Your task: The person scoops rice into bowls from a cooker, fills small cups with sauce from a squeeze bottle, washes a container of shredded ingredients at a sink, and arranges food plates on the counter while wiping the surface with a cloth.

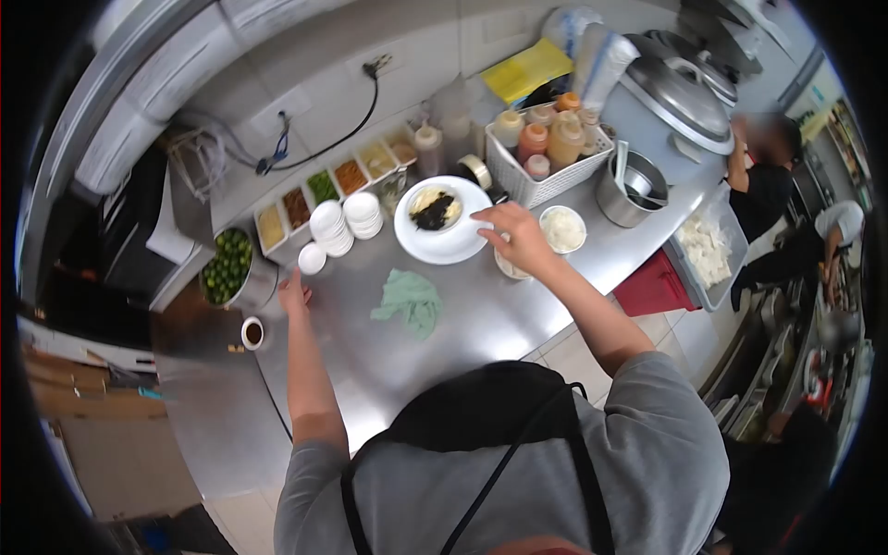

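A white plate [442, 248] on the steel counter holds a small round dish [435, 208] with pale and black food. My right hand [516, 236] is at the plate's right edge, over a white bowl [509, 266] it partly hides. Its fingers are bent, and whether they pinch anything is too small to tell. Beside the small white cup [312, 258], my left hand [294, 294] has its fingers partly spread and seems to hold nothing. Stacks of small white dishes [331, 228] stand behind that cup. A crumpled green cloth [410, 302] lies in front of the plate.
Along the wall are topping trays [323, 188], a basket [548, 187] of sauce bottles and a steel pot [631, 190]. Limes [227, 266] fill a container at left, near a cup of dark liquid [252, 333]. People [768, 166] stand at right beyond a large tub [708, 245].
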Action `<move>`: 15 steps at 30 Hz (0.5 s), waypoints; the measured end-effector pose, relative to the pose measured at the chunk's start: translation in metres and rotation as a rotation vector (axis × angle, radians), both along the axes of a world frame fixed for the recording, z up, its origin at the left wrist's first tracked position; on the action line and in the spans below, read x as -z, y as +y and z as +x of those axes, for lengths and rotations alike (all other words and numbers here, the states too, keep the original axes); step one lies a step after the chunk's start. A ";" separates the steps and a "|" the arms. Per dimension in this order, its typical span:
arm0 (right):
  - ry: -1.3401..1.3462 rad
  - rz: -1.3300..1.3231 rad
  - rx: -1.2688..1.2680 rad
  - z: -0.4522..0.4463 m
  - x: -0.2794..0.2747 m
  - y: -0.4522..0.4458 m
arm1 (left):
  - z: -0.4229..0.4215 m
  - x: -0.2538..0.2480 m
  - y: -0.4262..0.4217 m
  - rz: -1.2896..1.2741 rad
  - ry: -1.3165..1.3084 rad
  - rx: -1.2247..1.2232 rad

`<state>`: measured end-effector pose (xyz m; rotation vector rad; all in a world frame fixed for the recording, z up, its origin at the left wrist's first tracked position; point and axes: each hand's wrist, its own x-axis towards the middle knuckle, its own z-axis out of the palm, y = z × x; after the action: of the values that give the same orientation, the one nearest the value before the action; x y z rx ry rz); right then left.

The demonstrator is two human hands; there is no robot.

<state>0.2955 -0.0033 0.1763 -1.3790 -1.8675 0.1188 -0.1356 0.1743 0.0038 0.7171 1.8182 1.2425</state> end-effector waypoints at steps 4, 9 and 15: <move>-0.008 0.261 0.351 0.080 -0.006 0.020 | 0.000 0.015 0.028 -0.085 0.306 0.099; 0.140 0.130 0.782 0.169 0.017 0.061 | -0.018 0.014 0.023 0.161 1.064 0.157; 0.193 0.094 0.677 0.174 0.040 0.102 | -0.034 -0.007 -0.029 0.120 0.631 0.074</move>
<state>0.4695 0.0988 0.1360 -1.7839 -1.1583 -0.1709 -0.1693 0.1458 0.0112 1.3472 2.1931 1.1598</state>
